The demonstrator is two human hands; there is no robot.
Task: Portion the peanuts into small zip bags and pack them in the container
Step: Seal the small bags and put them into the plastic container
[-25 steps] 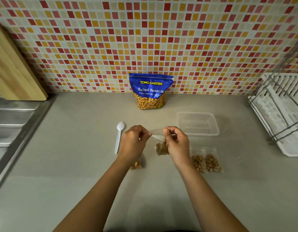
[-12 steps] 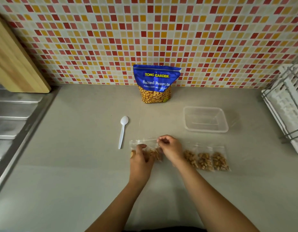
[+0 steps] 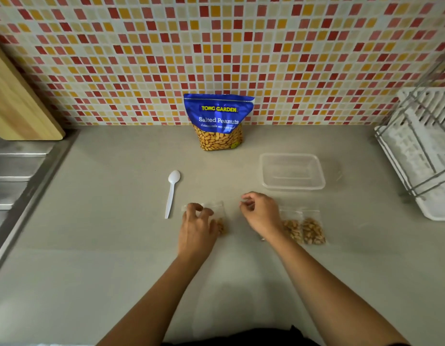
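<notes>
1. Our left hand (image 3: 196, 228) rests on a small zip bag (image 3: 220, 217) lying flat on the grey counter (image 3: 91, 245). The fingers are bent, with their tips on the bag's clear top. We cannot tell whether they pinch it.
2. Peanuts sit in that bag's near end, at 3 o'clock of the left hand.
3. Our right hand (image 3: 260, 213) hovers just beside it at 3 o'clock, fingers loosely curled and narrow, holding nothing.
4. At 3 o'clock of the right hand, 2 filled zip bags (image 3: 314, 231) lie side by side, touching.
5. The clear container (image 3: 264, 171) stands at 1 o'clock of the right hand, with no bags in it.
6. The white spoon (image 3: 172, 193) lies at 11 o'clock of the left hand, bowl pointing away.
7. The blue peanut pouch (image 3: 217, 121) stands upright at 12 o'clock, against the tiled wall (image 3: 241, 46).
8. A dish rack (image 3: 421, 151) sits at 3 o'clock of the counter and a wooden board (image 3: 14, 103) at 10 o'clock.
</notes>
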